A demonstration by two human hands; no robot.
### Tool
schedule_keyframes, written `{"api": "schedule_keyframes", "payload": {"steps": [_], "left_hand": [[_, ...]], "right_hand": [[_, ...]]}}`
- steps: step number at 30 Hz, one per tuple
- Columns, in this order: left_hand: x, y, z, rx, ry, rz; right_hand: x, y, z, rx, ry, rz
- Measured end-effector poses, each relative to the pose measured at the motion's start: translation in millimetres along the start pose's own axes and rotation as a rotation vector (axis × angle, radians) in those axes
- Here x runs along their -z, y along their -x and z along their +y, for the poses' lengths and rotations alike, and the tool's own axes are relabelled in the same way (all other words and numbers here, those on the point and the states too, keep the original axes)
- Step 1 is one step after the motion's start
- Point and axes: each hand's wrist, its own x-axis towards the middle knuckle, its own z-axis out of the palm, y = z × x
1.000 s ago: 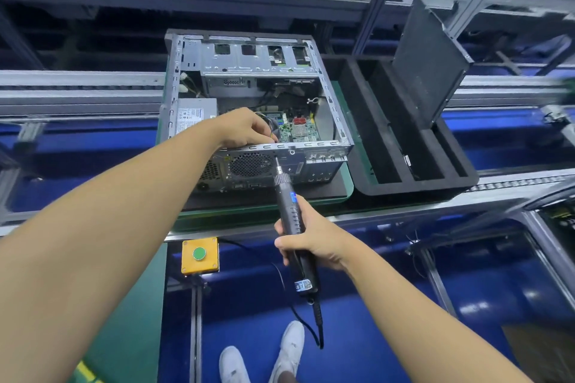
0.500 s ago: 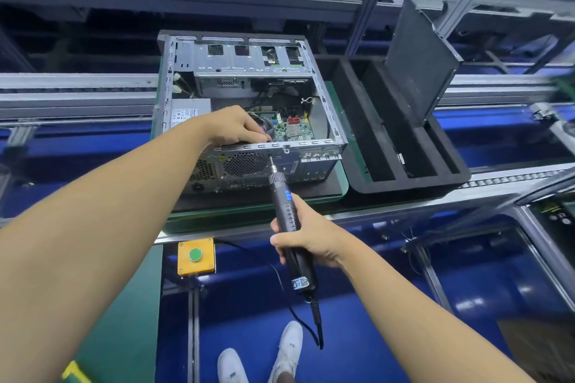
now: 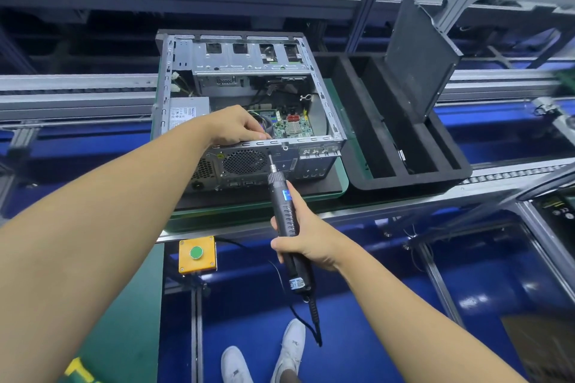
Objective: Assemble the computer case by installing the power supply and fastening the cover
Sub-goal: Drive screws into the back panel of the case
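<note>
- Currently, my right hand [image 3: 308, 241] fingers grip the electric screwdriver [image 3: 284, 211], bit against the computer case [image 3: 242, 162] rear panel.
- Left hand [image 3: 236, 129] fingers curl over its rear rim.

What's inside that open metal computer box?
Grey power supply at left, green circuit board, cables, a drive cage at the far end. The left hand hides what lies beneath it.

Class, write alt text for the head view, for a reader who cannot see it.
A person's right hand holds an electric screwdriver with its bit at the rear panel of an open computer case, while the left hand holds the case's upper edge. A black foam tray sits beside it.
</note>
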Motion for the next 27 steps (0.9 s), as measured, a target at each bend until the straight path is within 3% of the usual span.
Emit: {"api": "schedule_keyframes", "payload": {"steps": [27], "left_hand": [[-4, 8, 1, -0.029, 0.074, 0.036]], "right_hand": [[-11, 6, -7, 0.009, -0.102, 0.083]]}}
